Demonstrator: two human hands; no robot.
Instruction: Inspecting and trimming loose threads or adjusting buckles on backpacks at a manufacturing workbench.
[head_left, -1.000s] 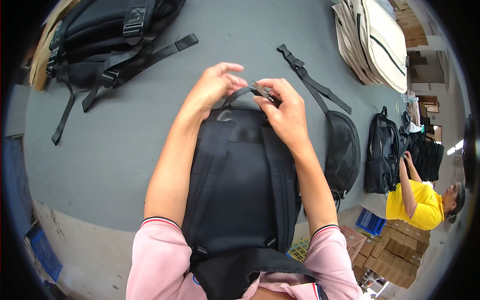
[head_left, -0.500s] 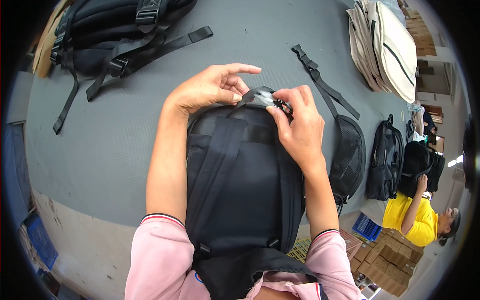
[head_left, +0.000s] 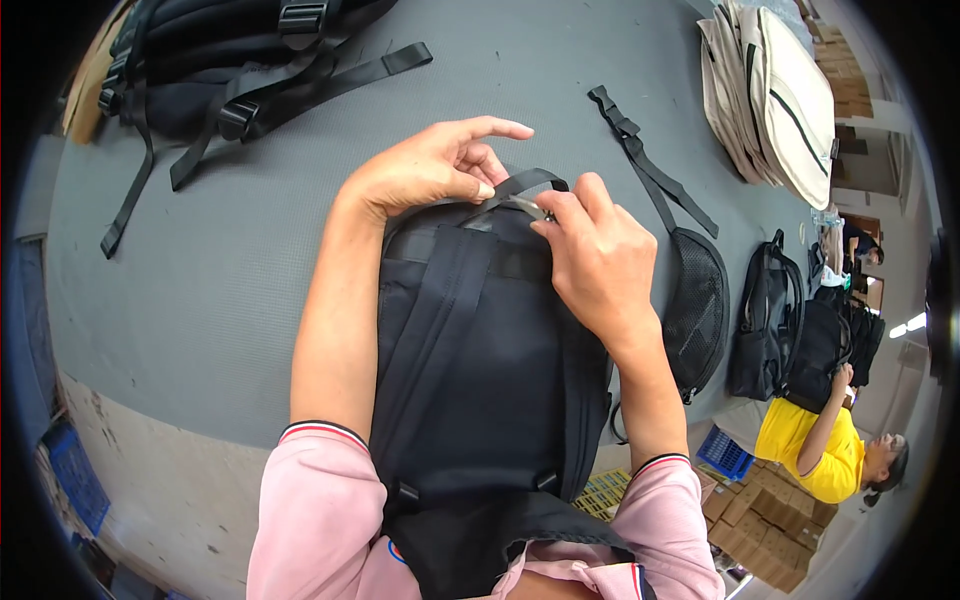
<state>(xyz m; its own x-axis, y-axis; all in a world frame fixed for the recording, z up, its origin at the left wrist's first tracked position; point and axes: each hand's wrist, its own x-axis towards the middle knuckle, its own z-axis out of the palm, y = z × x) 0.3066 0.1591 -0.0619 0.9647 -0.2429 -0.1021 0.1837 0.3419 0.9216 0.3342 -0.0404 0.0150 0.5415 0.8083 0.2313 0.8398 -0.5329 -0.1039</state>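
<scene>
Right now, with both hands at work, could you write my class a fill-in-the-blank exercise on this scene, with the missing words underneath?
1. The right hand holds a small metal-bladed tool near the looped carry ____ of the black backpack.
2. The left hand comes from a ____ sleeve with a striped cuff.
3. The mesh waist bag lies to the ____ of the backpack.
4. The nearer co-worker's shirt is ____.

Missing words: handle; pink; right; yellow.
</scene>
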